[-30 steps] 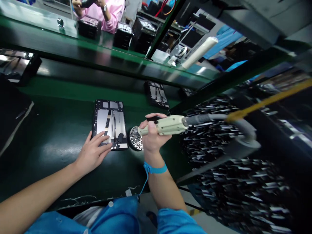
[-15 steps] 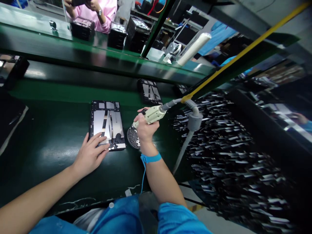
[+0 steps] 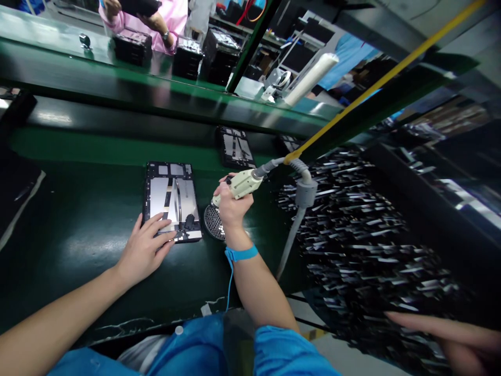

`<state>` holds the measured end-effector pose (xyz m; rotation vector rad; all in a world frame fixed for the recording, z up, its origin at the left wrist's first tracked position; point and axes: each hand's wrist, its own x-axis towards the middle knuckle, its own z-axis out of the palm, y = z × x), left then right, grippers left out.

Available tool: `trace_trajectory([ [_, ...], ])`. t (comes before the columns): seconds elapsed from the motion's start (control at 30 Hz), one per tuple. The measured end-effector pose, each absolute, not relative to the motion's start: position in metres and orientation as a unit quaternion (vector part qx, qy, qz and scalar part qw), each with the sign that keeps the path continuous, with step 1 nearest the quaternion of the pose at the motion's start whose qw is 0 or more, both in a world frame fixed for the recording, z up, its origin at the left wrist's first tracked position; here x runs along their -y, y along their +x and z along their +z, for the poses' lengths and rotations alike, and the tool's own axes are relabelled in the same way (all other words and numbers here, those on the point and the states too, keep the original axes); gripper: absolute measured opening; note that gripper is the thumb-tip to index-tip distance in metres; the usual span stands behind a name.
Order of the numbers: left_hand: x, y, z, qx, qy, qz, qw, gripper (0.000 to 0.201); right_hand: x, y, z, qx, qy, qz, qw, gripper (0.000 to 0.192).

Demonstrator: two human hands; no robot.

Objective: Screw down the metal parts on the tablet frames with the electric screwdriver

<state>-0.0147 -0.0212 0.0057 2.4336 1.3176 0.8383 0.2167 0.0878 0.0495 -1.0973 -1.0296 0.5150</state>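
Fingers of the left hand lie spread and flat on the near edge of an opened tablet chassis, pressing it against the dark green bench. That chassis lies face down near the middle of the bench, its silvery inner plate and black ribbon strips showing, its near right corner just beside a round perforated screw dish. The right hand is curled tight around the grip of a cream electric screwdriver, whose tip points down and to the left over the dish; whether the tip touches the dish cannot be told. A grey cable loops out of the tool's back end and meets a yellow cord running up to the right. A blue wrist strap circles the right wrist, with a thin blue lead hanging toward the person's blue sleeves. A second opened chassis lies farther back on the belt, well apart from the first. Beyond a green rail, a person in a pink sleeve holds a dark slab above black stacked trays. At the lower right edge another person's hand reaches in, blurred, over rows of small dark parts
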Motion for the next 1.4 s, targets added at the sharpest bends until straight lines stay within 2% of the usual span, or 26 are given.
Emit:
trace_trajectory([
  [0.3,0.020,-0.014,0.003,-0.458,0.833,0.282,0.130,0.035,-0.059,0.197,0.076,0.473,-0.424,0.261,0.727,0.019],
  [0.53,0.019,-0.014,0.007,-0.460,0.831,0.278,0.148,0.037,-0.007,0.153,0.071,0.546,-0.350,0.423,0.633,0.027],
  [1.0,0.018,-0.013,0.007,-0.461,0.832,0.268,0.151,0.037,-0.006,0.147,0.061,0.559,-0.347,0.432,0.617,0.025],
  [1.23,0.019,-0.014,0.003,-0.463,0.833,0.267,0.140,0.036,-0.004,0.146,0.058,0.573,-0.340,0.433,0.607,0.031],
  [1.4,0.019,-0.011,0.004,-0.462,0.837,0.270,0.113,0.033,-0.004,0.146,0.051,0.573,-0.381,0.440,0.576,0.029],
])
